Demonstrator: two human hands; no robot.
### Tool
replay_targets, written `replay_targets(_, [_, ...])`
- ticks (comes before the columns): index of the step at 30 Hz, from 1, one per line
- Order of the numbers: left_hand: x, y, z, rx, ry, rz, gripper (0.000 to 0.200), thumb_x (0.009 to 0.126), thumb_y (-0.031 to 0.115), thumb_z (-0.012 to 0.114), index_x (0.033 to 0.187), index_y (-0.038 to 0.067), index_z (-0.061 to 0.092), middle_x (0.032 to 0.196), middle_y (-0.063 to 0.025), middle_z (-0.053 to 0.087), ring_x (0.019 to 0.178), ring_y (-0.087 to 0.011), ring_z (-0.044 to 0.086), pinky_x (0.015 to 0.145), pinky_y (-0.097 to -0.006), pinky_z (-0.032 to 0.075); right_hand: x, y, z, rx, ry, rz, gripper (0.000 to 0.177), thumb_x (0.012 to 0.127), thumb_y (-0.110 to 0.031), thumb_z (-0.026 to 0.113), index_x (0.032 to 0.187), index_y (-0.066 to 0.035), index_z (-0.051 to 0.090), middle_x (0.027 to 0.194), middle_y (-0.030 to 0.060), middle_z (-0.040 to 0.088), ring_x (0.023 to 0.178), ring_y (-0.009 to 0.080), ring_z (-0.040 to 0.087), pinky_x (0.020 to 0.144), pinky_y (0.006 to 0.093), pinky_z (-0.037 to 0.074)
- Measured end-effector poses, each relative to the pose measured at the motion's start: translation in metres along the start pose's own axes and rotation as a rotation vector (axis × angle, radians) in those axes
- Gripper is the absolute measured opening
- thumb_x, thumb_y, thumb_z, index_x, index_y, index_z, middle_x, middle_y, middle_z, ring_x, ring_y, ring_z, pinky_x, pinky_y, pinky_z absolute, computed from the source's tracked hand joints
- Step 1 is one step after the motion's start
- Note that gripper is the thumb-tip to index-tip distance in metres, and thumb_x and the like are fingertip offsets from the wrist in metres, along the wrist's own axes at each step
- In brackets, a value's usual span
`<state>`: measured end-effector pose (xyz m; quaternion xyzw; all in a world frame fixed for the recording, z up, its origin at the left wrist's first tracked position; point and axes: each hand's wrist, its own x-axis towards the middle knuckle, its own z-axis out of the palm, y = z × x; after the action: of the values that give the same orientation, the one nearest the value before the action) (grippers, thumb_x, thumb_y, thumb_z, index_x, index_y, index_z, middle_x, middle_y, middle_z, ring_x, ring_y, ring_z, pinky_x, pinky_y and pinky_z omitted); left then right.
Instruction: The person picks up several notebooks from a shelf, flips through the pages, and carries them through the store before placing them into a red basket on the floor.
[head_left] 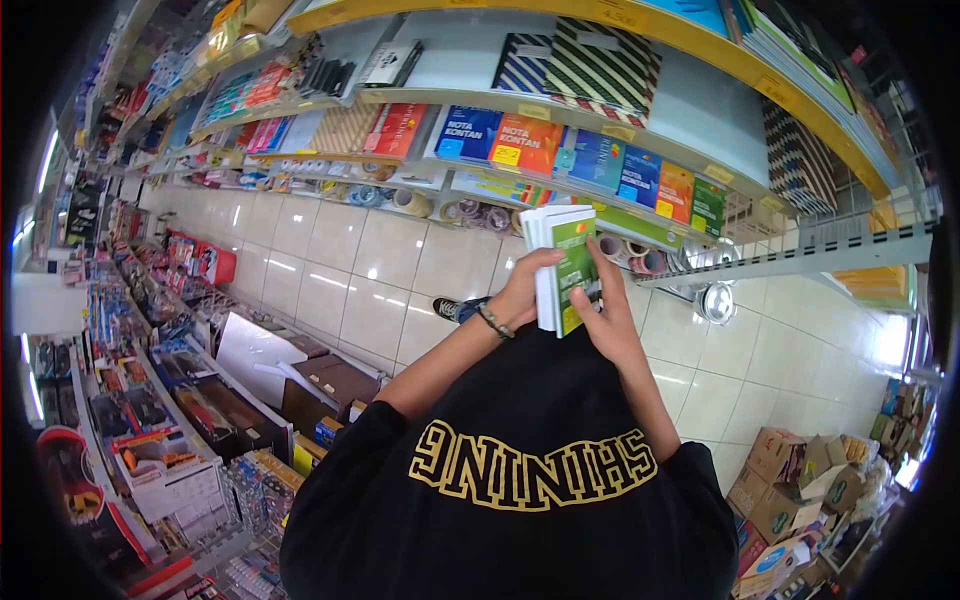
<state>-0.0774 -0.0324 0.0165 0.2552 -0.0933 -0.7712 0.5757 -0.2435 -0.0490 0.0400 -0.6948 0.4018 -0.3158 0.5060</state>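
Note:
A small stack of green-covered receipt books [574,262] is held upright in front of my chest, with its white page edges facing left. My left hand [520,288], with a bracelet at the wrist, grips the stack from the left side. On the other side, my right hand [608,312] is closed around the right edge, its thumb lying on the green cover. Just beyond the stack, a shelf row holds more receipt books, among them blue ones [467,132], orange ones [524,145] and green ones [708,208].
Striped notebooks [602,72] lie on the shelf above. Rolls of tape [410,203] sit on the lowest shelf. A perforated metal upright [790,257] juts in at the right. Cardboard boxes [785,490] are piled at lower right, and packed shelves [160,450] line the left. The floor is tiled.

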Motion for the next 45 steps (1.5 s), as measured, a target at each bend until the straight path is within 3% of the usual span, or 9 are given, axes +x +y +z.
replay_targets(4, [-0.008,0.008,-0.003,-0.066,-0.100,-0.056,0.076,0.082,0.041,0.062,0.142,0.000,0.040,0.133,-0.0211,0.055,0.117,-0.0327,0.059,0.102,-0.0447,0.047,-0.001,-0.009,-0.005,-0.268,0.171,-0.129,0.079,0.082,-0.026,0.077,0.144,-0.002,0.034,0.125,0.0222,0.046,0.126,0.0387,0.040,0.109,0.0442,0.032])
replay_targets(6, [-0.010,0.006,-0.002,-0.095,-0.095,-0.093,0.080,0.080,0.045,0.061,0.143,0.000,0.040,0.136,-0.0224,0.053,0.119,-0.0336,0.059,0.104,-0.0456,0.047,0.000,-0.012,-0.005,-0.179,0.201,-0.106,0.075,0.084,-0.021,0.076,0.141,0.001,0.034,0.125,0.0213,0.048,0.125,0.0337,0.045,0.106,0.0420,0.036])
replay_targets(8, [-0.012,0.002,-0.014,-0.144,-0.123,-0.183,0.082,0.080,0.048,0.060,0.143,0.000,0.040,0.136,-0.0235,0.053,0.119,-0.0347,0.059,0.104,-0.0469,0.047,-0.004,0.001,0.006,0.414,0.115,0.120,0.074,0.085,-0.019,0.076,0.140,0.003,0.033,0.123,0.0185,0.053,0.119,0.0264,0.052,0.101,0.0388,0.043])
replay_targets(12, [-0.009,-0.003,-0.023,-0.081,0.008,-0.221,0.076,0.082,0.043,0.059,0.141,-0.001,0.042,0.131,-0.0236,0.057,0.114,-0.0350,0.062,0.102,-0.0464,0.049,-0.011,0.017,0.001,0.395,0.084,0.223,0.066,0.086,-0.016,0.075,0.136,0.002,0.036,0.122,0.0168,0.058,0.108,0.0195,0.059,0.089,0.0332,0.050])
replay_targets(17, [-0.007,-0.003,-0.026,-0.160,-0.105,-0.256,0.065,0.085,0.029,0.058,0.138,-0.005,0.043,0.130,-0.0245,0.058,0.115,-0.0351,0.062,0.101,-0.0466,0.049,-0.009,0.009,-0.017,0.689,0.159,0.332,0.039,0.088,-0.004,0.071,0.123,0.002,0.056,0.106,0.0073,0.067,0.095,0.0118,0.064,0.083,0.0282,0.052])
replay_targets(26, [-0.008,0.004,-0.026,-0.095,-0.011,-0.319,0.053,0.093,0.025,0.059,0.136,-0.004,0.046,0.128,-0.0209,0.060,0.114,-0.0315,0.062,0.101,-0.0443,0.049,-0.013,0.025,-0.017,0.898,0.152,0.542,0.033,0.088,-0.005,0.071,0.119,0.001,0.058,0.106,0.0099,0.068,0.093,0.0161,0.067,0.081,0.0307,0.055])
replay_targets(34, [-0.023,0.007,-0.033,-0.047,0.033,-0.311,0.060,0.088,0.021,0.063,0.139,-0.004,0.042,0.131,-0.0214,0.057,0.118,-0.0336,0.060,0.103,-0.0475,0.047,-0.002,0.014,0.001,0.695,0.110,0.384,0.042,0.093,-0.010,0.068,0.129,-0.001,0.049,0.119,0.0092,0.061,0.108,0.0148,0.059,0.091,0.0306,0.049])
replay_targets(37, [-0.028,0.013,-0.033,0.045,0.109,-0.252,0.053,0.083,0.010,0.063,0.131,-0.008,0.048,0.118,-0.0201,0.064,0.104,-0.0287,0.067,0.095,-0.0416,0.053,0.008,0.007,0.010,0.490,-0.027,0.316,0.058,0.092,-0.014,0.070,0.137,-0.003,0.034,0.125,0.0111,0.054,0.113,0.0157,0.054,0.094,0.0309,0.047])
replay_targets(45, [-0.045,0.037,-0.023,0.246,0.339,-0.023,0.046,0.084,0.006,0.063,0.127,-0.005,0.049,0.114,-0.0151,0.064,0.099,-0.0245,0.068,0.087,-0.0373,0.056,0.042,0.002,0.027,0.681,-0.201,0.391,0.056,0.088,-0.015,0.073,0.129,0.000,0.037,0.120,0.0150,0.056,0.112,0.0191,0.057,0.093,0.0334,0.048])
